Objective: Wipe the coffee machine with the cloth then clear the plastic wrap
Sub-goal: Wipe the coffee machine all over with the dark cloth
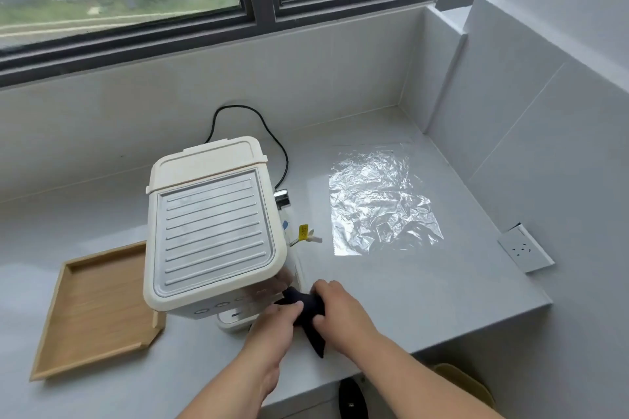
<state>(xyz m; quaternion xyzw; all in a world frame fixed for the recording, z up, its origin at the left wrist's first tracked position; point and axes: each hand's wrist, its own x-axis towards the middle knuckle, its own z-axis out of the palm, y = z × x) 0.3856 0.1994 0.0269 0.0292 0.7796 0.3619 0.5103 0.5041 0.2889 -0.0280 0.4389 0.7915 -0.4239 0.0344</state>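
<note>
We stood at the grey counter (425,299), where the cream coffee machine (211,224) sat beside a wooden tray (95,309). Right of the machine the crinkled plastic wrap (381,201) lay flat, well apart from us. Our left hand (272,330) and right hand (340,309) were both curled closed around the dark cloth (308,315), bunched against the machine's front right corner.

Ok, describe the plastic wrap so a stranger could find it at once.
Start at the cream coffee machine on the grey counter. To its right, toward the corner wall, lies the plastic wrap, spread flat. It is the only clear, crinkled, shiny sheet there.
</note>
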